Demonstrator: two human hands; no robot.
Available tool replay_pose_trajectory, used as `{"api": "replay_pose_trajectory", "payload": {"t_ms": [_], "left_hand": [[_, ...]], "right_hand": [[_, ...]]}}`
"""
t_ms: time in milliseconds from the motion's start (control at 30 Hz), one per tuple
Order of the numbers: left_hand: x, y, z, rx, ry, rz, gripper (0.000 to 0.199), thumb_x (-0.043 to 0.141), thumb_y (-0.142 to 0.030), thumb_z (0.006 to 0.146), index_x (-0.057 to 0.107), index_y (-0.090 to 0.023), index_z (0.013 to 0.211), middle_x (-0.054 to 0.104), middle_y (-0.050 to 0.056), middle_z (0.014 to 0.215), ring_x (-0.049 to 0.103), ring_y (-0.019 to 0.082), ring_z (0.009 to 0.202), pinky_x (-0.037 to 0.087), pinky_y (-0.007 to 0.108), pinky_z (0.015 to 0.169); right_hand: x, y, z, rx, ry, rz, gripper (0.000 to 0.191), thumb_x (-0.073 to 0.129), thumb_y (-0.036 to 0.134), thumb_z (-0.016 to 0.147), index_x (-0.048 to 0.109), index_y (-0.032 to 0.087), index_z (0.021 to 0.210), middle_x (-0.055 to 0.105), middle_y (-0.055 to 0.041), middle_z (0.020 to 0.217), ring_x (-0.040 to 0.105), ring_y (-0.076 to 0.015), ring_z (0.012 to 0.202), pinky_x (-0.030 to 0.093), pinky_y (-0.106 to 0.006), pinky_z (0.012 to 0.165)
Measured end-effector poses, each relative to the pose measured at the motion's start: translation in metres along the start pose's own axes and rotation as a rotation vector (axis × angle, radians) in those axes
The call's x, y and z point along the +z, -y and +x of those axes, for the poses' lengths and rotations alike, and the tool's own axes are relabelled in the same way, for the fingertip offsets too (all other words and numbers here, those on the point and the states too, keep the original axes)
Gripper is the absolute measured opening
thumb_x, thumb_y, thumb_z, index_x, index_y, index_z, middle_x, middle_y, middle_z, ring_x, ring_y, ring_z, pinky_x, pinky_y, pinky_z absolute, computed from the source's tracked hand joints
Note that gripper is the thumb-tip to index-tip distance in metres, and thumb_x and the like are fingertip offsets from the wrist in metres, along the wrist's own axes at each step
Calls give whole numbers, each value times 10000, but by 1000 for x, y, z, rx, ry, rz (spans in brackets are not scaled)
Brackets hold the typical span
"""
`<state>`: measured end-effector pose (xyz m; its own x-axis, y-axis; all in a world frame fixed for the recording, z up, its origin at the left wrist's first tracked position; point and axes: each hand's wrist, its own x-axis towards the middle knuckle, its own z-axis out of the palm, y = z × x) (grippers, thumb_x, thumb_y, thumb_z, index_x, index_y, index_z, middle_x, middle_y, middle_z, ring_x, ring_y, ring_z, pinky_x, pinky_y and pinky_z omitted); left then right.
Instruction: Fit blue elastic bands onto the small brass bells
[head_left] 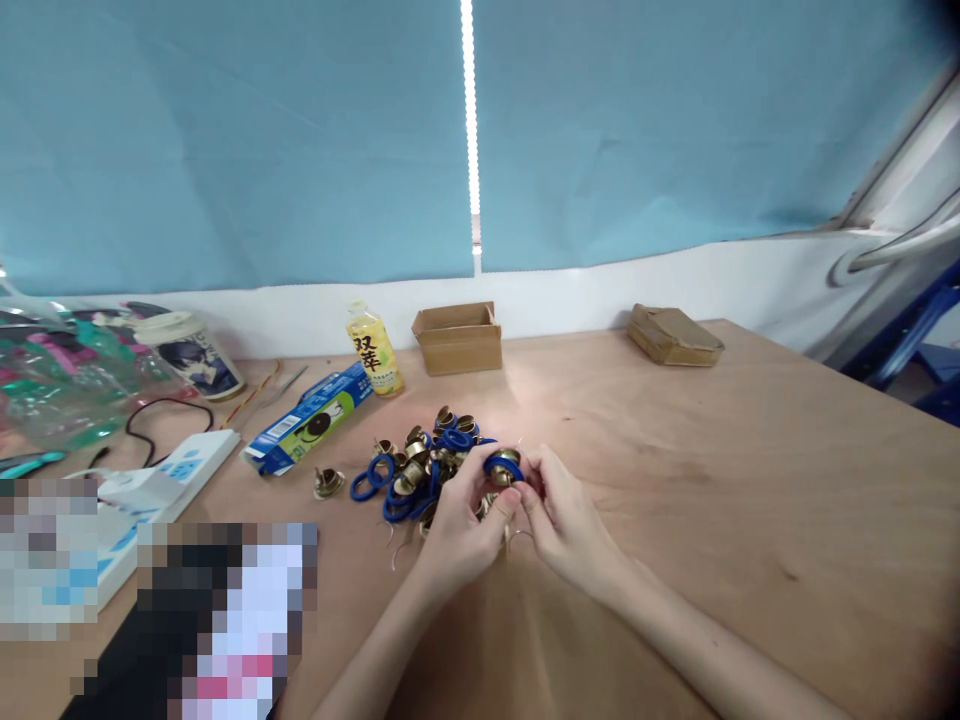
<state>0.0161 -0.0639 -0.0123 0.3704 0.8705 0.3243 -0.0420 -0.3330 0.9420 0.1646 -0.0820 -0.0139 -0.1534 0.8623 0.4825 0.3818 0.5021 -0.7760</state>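
From my remote place I see the left hand (466, 520) and the right hand (564, 512), both bare. The left forearm (382, 640) and right forearm (675, 612) are slim, uncovered; toward the lower right, the latter carries one small mark (715, 644).

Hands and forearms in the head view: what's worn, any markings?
The left hand and right hand are ungloved, no rings visible. The left forearm and right forearm are uncovered where they show, without watch, bracelet or cable; the right has a small spot.
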Motion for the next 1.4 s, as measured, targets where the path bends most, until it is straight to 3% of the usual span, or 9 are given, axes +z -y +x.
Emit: {"api": "replay_pose_trajectory", "payload": {"t_ms": [233,367,533,733,867,1000,1167,1300,1400], "left_hand": [[-6,-4,6,-38,-117,18,257,491,-342,960,594,-183,1134,657,87,1179,615,216,1106,472,320,969],[-6,-6,9,-78,-196,-37,314,525,-379,940,536,-196,1195,672,79,1118,651,199,1009,514,300,868],[-4,-7,7,-135,-198,-143,270,561,-420,913,507,-219,1086,681,42,981,674,154,787,534,262,705],[1,-8,7,-156,-152,-125,266,593,-434,886,579,-187,984,566,91,1279,648,122,763,553,243,628],[-4,-5,9,-68,-269,60,251,567,-400,900,627,-195,1031,541,91,1280,645,143,784,567,267,604],[-22,0,11,158,-542,576,193,570,-304,901,691,-231,1034,573,80,1179,576,245,1108,492,402,960],[-36,7,14,44,-687,932,314,562,-309,890,650,-185,1164,446,171,1354,416,386,1286,309,608,1079],[-27,4,12,141,-669,861,282,547,-294,902,613,-163,1143,480,160,1297,453,321,1270,349,500,1086],[-15,-5,8,173,-472,666,185,502,-293,933,642,-193,1000,607,90,1068,594,235,1040,476,364,929]], "right_hand": [[-3,8,-3,-203,49,-125,194,444,105,918,482,218,1071,579,-92,1009,581,-226,954,479,-379,827],[-9,11,-1,-221,-21,-205,284,430,103,931,518,217,1176,610,-107,1055,612,-218,925,501,-357,791],[-15,11,9,82,-174,37,163,494,233,934,603,201,1051,627,-44,820,604,-168,706,483,-287,612],[-12,1,19,368,47,512,292,611,472,862,577,183,845,559,25,662,470,-89,496,353,-223,458],[-9,-3,18,471,82,671,409,665,564,796,479,201,773,474,83,539,386,-64,409,291,-207,428],[-13,-3,20,541,-24,745,428,695,558,772,460,201,762,453,92,498,369,-59,404,271,-203,441],[-19,-4,24,534,-131,656,417,713,538,759,459,208,746,430,98,466,324,-63,392,242,-214,425],[-15,-4,22,401,-198,497,418,727,498,749,415,222,702,363,103,514,319,-75,438,261,-222,440],[-12,-2,17,266,-218,346,376,733,405,761,410,225,693,309,97,562,316,-88,495,282,-232,485]]}}
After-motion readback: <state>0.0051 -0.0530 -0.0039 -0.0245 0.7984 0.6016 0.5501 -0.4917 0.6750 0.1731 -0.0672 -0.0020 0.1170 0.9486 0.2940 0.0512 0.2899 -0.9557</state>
